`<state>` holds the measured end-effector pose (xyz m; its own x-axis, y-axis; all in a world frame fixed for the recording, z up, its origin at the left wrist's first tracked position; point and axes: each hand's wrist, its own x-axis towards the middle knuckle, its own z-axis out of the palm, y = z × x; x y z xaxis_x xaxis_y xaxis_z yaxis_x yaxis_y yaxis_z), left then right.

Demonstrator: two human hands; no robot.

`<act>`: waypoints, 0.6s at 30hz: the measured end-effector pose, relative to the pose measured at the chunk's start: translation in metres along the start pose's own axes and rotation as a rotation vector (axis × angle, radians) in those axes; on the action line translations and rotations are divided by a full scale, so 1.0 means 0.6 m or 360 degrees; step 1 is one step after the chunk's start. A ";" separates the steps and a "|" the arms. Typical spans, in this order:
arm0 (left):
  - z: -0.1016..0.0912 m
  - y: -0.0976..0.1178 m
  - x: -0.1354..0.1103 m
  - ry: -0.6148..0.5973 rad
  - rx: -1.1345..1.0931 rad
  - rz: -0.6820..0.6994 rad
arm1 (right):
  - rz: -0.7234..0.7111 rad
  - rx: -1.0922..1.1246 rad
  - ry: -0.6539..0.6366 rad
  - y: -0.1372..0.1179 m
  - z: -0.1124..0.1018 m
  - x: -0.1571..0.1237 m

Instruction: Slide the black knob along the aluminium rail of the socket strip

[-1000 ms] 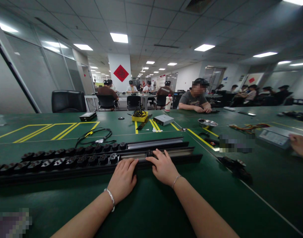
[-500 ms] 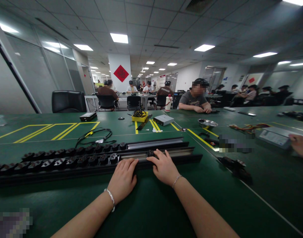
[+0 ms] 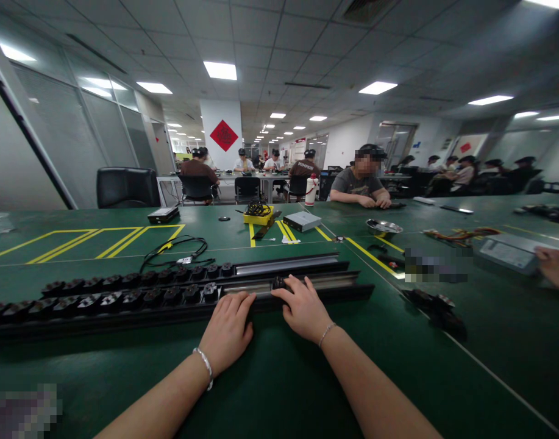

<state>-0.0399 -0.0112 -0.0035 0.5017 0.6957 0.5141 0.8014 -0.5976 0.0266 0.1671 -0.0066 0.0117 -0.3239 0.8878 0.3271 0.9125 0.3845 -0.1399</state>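
Note:
Two long black rails (image 3: 306,281) lie across the green table (image 3: 279,378) in front of me, their left halves filled with several black clip parts (image 3: 137,296). My left hand (image 3: 227,332) rests palm down against the near rail's front edge, fingers stretched flat. My right hand (image 3: 302,308) lies on the near rail, its fingers curled on a small black part (image 3: 278,283) in the channel.
A black cable (image 3: 176,250) lies behind the rails. Farther back sit a yellow box (image 3: 258,214), a grey box (image 3: 302,221) and a metal bowl (image 3: 383,227). Another person's hand (image 3: 556,268) touches a grey unit (image 3: 508,251) at right. People sit at the far tables.

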 end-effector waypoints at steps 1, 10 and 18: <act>0.000 0.000 0.000 -0.0005 0.0003 -0.0002 | -0.0003 0.0001 0.0002 0.000 0.000 0.000; 0.001 -0.002 -0.001 0.0027 0.0008 0.0012 | -0.0015 0.0019 0.0025 0.000 0.001 0.000; 0.000 -0.002 -0.001 0.0020 0.0017 0.0019 | -0.0017 0.0018 0.0031 0.001 0.003 0.000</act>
<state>-0.0411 -0.0108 -0.0038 0.5070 0.6835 0.5251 0.7989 -0.6014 0.0115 0.1674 -0.0058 0.0102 -0.3287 0.8784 0.3470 0.9061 0.3969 -0.1464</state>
